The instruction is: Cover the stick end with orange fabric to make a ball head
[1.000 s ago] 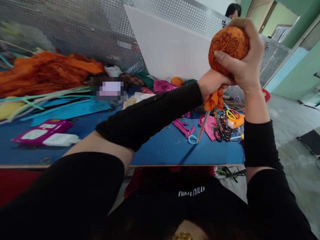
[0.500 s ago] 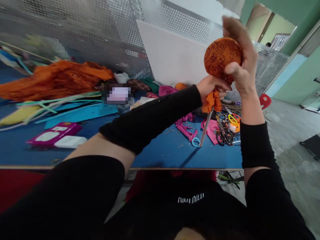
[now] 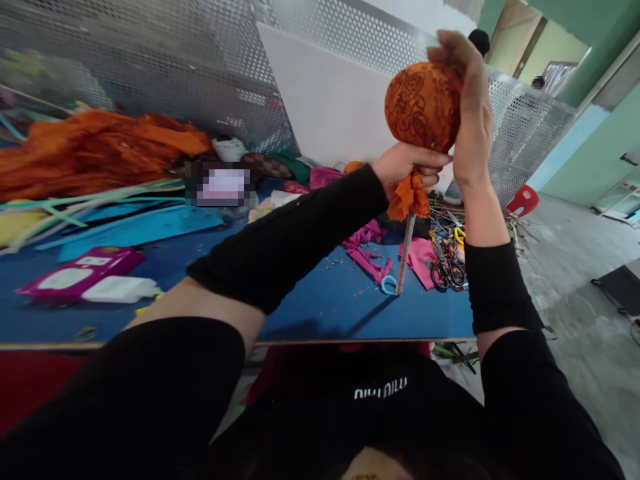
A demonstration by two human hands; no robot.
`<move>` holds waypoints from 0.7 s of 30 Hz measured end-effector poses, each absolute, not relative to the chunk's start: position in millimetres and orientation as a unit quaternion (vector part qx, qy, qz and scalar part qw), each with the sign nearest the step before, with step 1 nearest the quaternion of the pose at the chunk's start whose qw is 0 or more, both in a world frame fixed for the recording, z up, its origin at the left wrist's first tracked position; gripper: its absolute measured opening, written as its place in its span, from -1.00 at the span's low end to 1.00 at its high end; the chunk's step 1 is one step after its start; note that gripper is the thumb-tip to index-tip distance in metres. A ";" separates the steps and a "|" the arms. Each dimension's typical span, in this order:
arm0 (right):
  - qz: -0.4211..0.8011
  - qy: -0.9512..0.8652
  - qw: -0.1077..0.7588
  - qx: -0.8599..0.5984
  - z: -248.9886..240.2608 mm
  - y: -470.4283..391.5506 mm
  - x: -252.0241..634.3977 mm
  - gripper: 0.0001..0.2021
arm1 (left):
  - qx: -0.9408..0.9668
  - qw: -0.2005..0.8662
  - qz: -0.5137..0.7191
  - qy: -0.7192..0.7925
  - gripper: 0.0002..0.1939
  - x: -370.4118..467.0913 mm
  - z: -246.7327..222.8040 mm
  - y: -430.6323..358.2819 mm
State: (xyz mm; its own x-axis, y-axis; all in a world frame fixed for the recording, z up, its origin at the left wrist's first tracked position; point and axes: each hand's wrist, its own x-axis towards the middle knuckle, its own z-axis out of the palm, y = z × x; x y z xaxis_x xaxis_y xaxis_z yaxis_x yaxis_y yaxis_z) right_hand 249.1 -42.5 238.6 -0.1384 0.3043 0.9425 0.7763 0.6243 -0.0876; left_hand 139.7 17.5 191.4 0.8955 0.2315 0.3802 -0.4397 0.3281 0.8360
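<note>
A round ball shape covered in orange patterned cloth (image 3: 420, 110) is held up above the table, at the top of an upright stick (image 3: 405, 257). My left hand (image 3: 407, 167) is closed around the gathered neck of the cloth just under the ball. Loose orange cloth ends (image 3: 409, 200) hang below that fist. My right hand (image 3: 473, 113) lies along the ball's right side, its fingers stretched upward and its palm against the cloth. The stick's lower end meets the blue table beside a light blue ring (image 3: 389, 285). What fills the ball is hidden.
Scissors (image 3: 447, 270), pink cloth pieces (image 3: 367, 250) and small clutter lie around the stick. Leftward are a purple packet (image 3: 83, 273), blue sheets (image 3: 145, 230) and a heap of orange cloth (image 3: 100, 157). A white board (image 3: 330, 93) leans behind. A red chair (image 3: 523, 200) stands to the right.
The ball looks shifted left in view, along with the whole scene. My right hand has slid from curled around the ball, thumb in front, to flatter along its side. My left hand keeps its grip.
</note>
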 end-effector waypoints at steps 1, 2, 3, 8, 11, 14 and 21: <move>-0.203 -0.709 0.553 -0.387 228.7 -42.4 252.8 -0.51 | 0.543 0.809 0.203 -0.101 -0.55 135.6 192.0 19.7; -0.194 -0.686 0.569 -0.410 216.8 -42.9 255.9 -0.52 | 0.544 0.808 0.203 -0.103 -0.56 131.7 192.4 21.7; -0.201 -0.635 0.608 -0.431 203.6 -44.2 257.8 -0.50 | 0.545 0.807 0.206 -0.099 -0.56 128.5 192.4 23.6; -0.236 -0.465 0.703 -0.485 145.0 -61.1 241.8 -0.55 | 0.536 0.801 0.252 -0.090 -0.51 125.5 187.0 32.0; -0.245 -0.465 0.690 -0.498 132.7 -71.7 223.7 -0.57 | 0.531 0.796 0.261 -0.126 -0.54 125.2 184.2 28.9; -0.252 -0.508 0.657 -0.497 131.2 -73.8 214.0 -0.61 | 0.506 0.798 0.293 -0.144 -0.60 121.1 183.5 17.7; -0.275 -0.552 0.525 -0.587 133.5 -62.4 210.1 -0.63 | 0.576 0.746 0.299 -0.148 -0.70 115.8 182.5 15.0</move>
